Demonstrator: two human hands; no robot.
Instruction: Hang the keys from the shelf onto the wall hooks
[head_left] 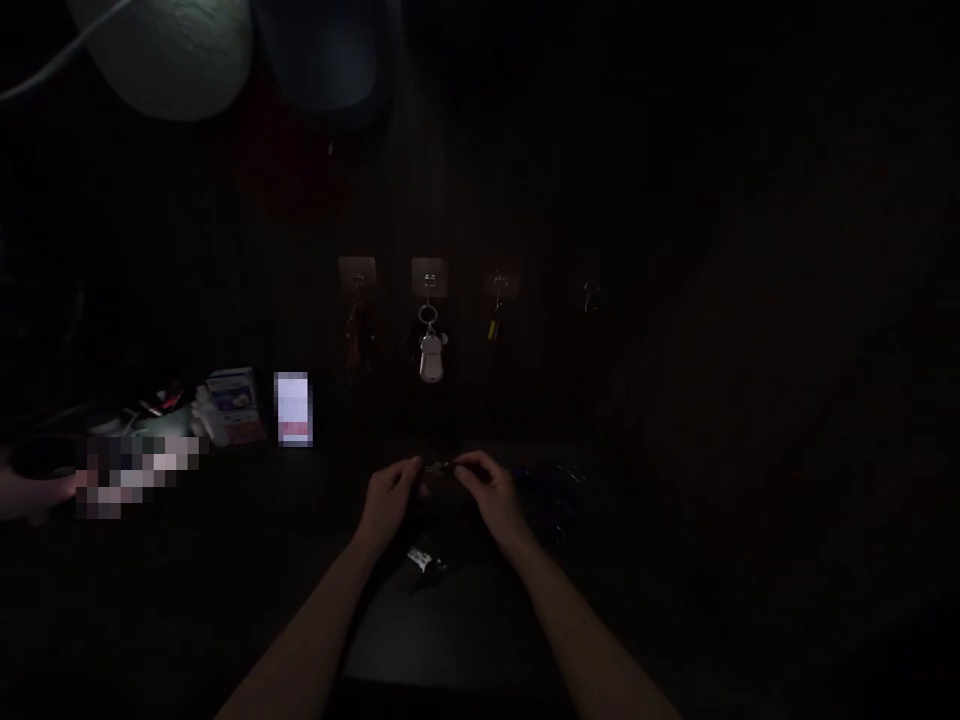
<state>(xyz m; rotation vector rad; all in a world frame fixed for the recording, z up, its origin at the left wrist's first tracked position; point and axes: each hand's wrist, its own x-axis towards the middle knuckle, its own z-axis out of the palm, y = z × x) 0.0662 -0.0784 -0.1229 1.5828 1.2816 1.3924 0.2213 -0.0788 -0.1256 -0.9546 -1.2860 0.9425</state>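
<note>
Both hands meet over the dark tabletop, pinching a small metal piece (439, 467), perhaps a clasp or key ring, that is too dim to make out. The fingertips of my left hand (391, 497) are closed on its left end. My right hand (491, 492) grips its right end between thumb and forefinger. Below them lies a bunch of keys (423, 560) with a bright silver part. Just right of my right hand is a dark blue bundle (551, 492) with metal bits, its shape mostly lost in shadow.
Wall hooks run across the back; a white bear-shaped keychain (431, 358), a dark reddish hanging item (359, 335) and a yellow tag (493, 328) hang there. The rightmost hook (591, 294) is faint. At left stand a lit screen (293, 408) and a small box (235, 400). Caps (176, 60) hang above.
</note>
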